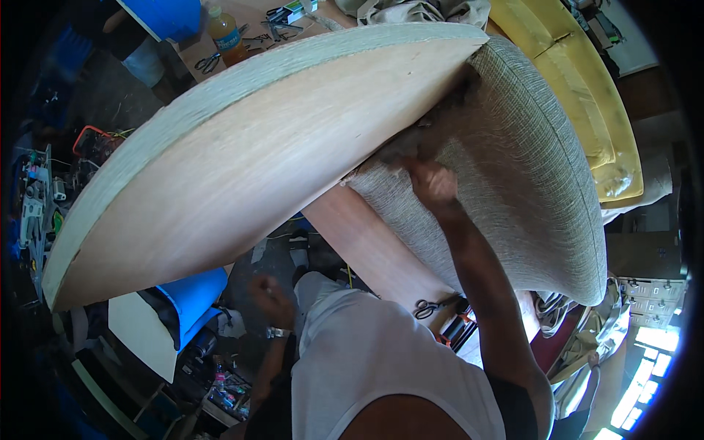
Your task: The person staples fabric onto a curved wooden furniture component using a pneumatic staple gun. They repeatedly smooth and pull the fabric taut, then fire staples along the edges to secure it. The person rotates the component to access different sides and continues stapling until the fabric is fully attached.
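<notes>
Leftmost, a jumble of tools and equipment point(35, 202) stands along the edge of the view. Next to it, a big curved wooden panel point(249, 161) sweeps from the lower left up to the top middle, its thick rim point(220, 88) pale green. Below the panel sits a blue chair point(196, 301), with a white board point(139, 334) just left of it. Beyond the panel, at the top, a bottle point(226, 33) of orange liquid stands on a table, near loose hand tools.

Near the person's left side hangs the left hand point(271, 299), well apart from the panel, a watch point(278, 332) on its wrist. Its fingers look curled but are blurred, so I cannot tell whether it holds anything. To its right a wooden plank point(374, 238) slants down from the panel, with scissors point(435, 305) near its lower end.

Further right, the right hand point(434, 182) is bunched over the grey woven fabric point(528, 161), close to where that meets the panel; whether it grips something cannot be told. The fabric covers a curved, padded shape right of the panel. Behind it lies yellow foam point(587, 121), and metal lockers point(651, 301) stand at the far right.
</notes>
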A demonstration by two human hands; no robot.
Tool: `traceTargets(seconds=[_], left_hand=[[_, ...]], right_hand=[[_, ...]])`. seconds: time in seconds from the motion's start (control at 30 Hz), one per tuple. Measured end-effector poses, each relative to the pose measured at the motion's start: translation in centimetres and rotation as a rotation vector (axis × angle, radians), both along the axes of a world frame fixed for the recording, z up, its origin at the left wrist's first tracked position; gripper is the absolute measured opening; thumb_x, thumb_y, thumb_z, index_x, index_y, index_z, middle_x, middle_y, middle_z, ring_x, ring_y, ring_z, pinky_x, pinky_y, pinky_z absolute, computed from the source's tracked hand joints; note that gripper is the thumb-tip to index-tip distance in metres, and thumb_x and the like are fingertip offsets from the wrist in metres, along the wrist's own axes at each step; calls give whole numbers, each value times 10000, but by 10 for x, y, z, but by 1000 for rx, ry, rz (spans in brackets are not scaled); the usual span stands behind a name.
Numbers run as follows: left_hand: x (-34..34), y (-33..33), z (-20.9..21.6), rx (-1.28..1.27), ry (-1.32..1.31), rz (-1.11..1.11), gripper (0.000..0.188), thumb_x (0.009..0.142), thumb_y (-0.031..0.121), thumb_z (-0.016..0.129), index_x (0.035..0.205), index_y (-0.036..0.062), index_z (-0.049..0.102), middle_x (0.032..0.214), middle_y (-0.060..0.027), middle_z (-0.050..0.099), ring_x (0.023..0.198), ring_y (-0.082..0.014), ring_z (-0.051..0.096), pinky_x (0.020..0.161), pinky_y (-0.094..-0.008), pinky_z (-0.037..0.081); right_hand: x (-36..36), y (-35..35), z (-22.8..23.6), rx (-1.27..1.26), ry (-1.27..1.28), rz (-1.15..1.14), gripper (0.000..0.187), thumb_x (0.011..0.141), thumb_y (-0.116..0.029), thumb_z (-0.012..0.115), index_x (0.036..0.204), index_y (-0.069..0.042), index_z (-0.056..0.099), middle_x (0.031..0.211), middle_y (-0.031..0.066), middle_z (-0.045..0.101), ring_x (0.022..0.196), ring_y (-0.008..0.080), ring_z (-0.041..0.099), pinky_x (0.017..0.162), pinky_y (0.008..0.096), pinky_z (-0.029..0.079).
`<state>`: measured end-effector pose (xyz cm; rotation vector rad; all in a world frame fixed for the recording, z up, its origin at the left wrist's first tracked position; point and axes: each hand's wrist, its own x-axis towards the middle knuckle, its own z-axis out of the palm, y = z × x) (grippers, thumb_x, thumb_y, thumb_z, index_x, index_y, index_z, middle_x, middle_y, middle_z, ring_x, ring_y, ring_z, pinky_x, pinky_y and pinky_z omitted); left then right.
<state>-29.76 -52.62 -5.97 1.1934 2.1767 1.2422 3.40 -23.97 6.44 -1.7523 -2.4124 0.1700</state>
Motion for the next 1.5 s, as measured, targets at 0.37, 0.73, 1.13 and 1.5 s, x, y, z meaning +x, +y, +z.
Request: traceTargets(seconds=[0.37,0.73,1.13,1.5], left_hand=[[166,296,92,388,-46,-968,723,993,394,602,1542,-11,362,1536,-292,432,1439,-419,414,1193,-471,335],[191,323,33,188,47,-887,540,1077,351,407,1500,20,463,1504,-255,494,1410,-413,449,1203,-478,308],[198,320,13,85,-163,-762,439,1075,378,437,1263,47,657,1176,-270,685,1139,-474,610,1023,-518,456],[182,295,35,357,-190,-632,635,868,144,771,1441,13,530,1381,-232,613,1290,-363,584,1085,-453,461]], right_hand=[[17,-16,-4,339,255,237,172,832,18,639,985,-41,692,1012,196,660,919,385,669,781,464,583],[16,-12,-12,205,248,300,260,823,-12,611,1081,-27,639,1105,168,655,918,367,651,807,459,558],[13,7,-13,323,227,237,287,845,-34,638,1119,-115,670,1125,125,711,887,324,699,735,428,593],[22,-9,-18,158,514,121,425,886,-68,606,1310,-67,635,1294,155,659,1155,307,665,908,427,568]])
